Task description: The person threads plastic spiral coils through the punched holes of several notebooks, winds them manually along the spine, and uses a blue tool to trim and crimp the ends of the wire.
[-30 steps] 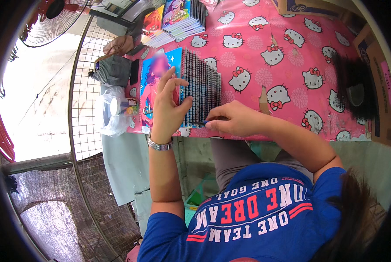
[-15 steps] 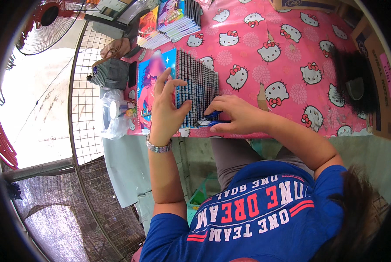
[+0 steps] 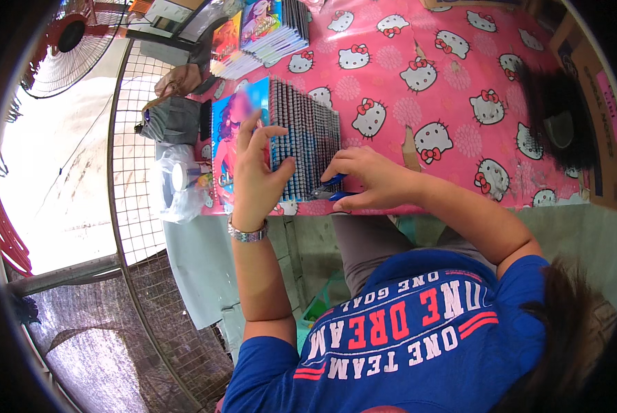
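Note:
A tall stack of spiral notebooks point(image 3: 307, 131) stands at the table's near edge, its wire spines facing right. The top cover point(image 3: 224, 141) shows a colourful drawn figure on blue. My left hand point(image 3: 257, 172) lies over this cover with fingers spread, the fingertips by the spine side; a metal watch is on that wrist. In my right hand point(image 3: 372, 175) is a pair of blue-handled pliers point(image 3: 337, 179), gripped by the handles. Their metal jaws are at the near end of the wire spines, low on the stack. Whether they pinch a wire is too small to tell.
More notebooks point(image 3: 270, 41) are piled at the far left on the pink patterned tablecloth point(image 3: 391, 89). Beside the stack are a clear plastic bag point(image 3: 174, 182) and a grey pouch point(image 3: 174, 118). Cardboard boxes point(image 3: 591, 117) and a dark bristly object point(image 3: 560, 124) stand at right.
The whole view has shifted slightly left. Both hands keep nearly the same pose, the left over the cover and the pliers at the near end of the spines.

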`<action>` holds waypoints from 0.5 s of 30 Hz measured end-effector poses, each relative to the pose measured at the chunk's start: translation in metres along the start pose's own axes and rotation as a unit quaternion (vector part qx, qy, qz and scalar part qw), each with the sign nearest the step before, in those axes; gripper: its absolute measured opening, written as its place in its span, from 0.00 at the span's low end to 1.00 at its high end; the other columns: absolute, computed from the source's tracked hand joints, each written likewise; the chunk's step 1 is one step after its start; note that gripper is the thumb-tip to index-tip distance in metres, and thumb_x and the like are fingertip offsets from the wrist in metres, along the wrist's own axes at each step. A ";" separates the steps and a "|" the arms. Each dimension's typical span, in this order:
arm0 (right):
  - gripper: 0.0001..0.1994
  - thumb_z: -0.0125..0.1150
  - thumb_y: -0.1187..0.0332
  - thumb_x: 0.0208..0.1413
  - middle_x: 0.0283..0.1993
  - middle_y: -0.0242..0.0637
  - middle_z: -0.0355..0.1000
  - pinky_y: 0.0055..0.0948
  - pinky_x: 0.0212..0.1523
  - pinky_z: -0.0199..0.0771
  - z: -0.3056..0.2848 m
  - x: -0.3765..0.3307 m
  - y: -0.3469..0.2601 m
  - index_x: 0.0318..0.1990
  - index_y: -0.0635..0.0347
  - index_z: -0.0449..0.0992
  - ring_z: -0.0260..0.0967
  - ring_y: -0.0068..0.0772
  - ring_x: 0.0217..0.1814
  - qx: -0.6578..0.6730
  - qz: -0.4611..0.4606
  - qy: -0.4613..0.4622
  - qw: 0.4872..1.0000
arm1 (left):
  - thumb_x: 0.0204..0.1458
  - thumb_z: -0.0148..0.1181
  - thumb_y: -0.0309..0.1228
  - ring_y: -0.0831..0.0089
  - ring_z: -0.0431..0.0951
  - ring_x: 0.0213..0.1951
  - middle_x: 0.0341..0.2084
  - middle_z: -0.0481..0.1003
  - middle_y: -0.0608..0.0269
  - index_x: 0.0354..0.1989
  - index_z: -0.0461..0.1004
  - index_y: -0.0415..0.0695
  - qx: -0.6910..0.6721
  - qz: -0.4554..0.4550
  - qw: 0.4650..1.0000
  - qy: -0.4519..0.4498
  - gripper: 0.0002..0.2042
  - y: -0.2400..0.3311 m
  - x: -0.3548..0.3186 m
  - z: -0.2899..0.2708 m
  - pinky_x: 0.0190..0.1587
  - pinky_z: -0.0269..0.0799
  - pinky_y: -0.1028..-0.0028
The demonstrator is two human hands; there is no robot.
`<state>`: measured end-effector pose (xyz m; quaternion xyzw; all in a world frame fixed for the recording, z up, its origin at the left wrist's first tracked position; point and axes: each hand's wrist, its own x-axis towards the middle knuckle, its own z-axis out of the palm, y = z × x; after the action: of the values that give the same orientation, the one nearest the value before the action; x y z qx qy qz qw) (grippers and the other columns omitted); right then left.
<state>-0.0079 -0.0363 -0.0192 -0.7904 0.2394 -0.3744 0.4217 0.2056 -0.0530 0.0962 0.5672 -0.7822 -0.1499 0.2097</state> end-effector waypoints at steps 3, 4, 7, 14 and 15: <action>0.19 0.67 0.61 0.50 0.45 0.41 0.72 0.42 0.54 0.66 0.005 0.003 0.000 0.49 0.56 0.76 0.68 0.45 0.53 -0.022 0.002 -0.023 0.999 | 0.39 0.65 0.21 0.53 0.61 0.67 0.66 0.59 0.50 0.48 0.75 0.48 0.011 -0.004 1.000 -0.002 0.22 0.003 0.000 -0.002 0.64 0.62 0.59; 0.19 0.66 0.61 0.50 0.45 0.42 0.72 0.42 0.53 0.66 0.006 0.005 0.002 0.49 0.56 0.76 0.68 0.46 0.52 -0.028 0.005 -0.034 0.999 | 0.38 0.66 0.21 0.54 0.62 0.66 0.66 0.60 0.50 0.47 0.76 0.47 0.011 0.000 1.000 0.001 0.22 0.003 0.001 -0.001 0.64 0.61 0.61; 0.19 0.66 0.61 0.51 0.44 0.43 0.71 0.42 0.52 0.68 0.005 0.011 0.004 0.49 0.56 0.76 0.69 0.47 0.51 0.121 0.136 -0.135 0.974 | 0.37 0.66 0.20 0.57 0.63 0.66 0.66 0.61 0.51 0.47 0.76 0.46 0.013 0.006 1.000 0.009 0.23 0.004 0.000 0.000 0.64 0.61 0.64; 0.17 0.65 0.59 0.55 0.41 0.44 0.73 0.39 0.49 0.71 0.010 -0.001 0.015 0.47 0.59 0.77 0.72 0.47 0.46 -0.006 -0.018 0.000 1.000 | 0.37 0.67 0.21 0.58 0.63 0.65 0.66 0.61 0.52 0.47 0.76 0.46 0.021 0.002 1.000 0.008 0.23 0.006 0.001 -0.001 0.64 0.61 0.64; 0.17 0.65 0.59 0.55 0.41 0.44 0.73 0.39 0.48 0.72 0.011 -0.002 0.013 0.47 0.60 0.77 0.72 0.47 0.46 -0.037 -0.034 0.012 0.999 | 0.37 0.67 0.21 0.58 0.64 0.65 0.66 0.62 0.52 0.47 0.76 0.46 0.025 -0.001 1.000 0.007 0.23 0.006 0.000 -0.001 0.64 0.61 0.64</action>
<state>-0.0007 -0.0366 -0.0354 -0.8085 0.2308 -0.3890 0.3765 0.2010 -0.0511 0.0997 0.5744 -0.7835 -0.1265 0.2006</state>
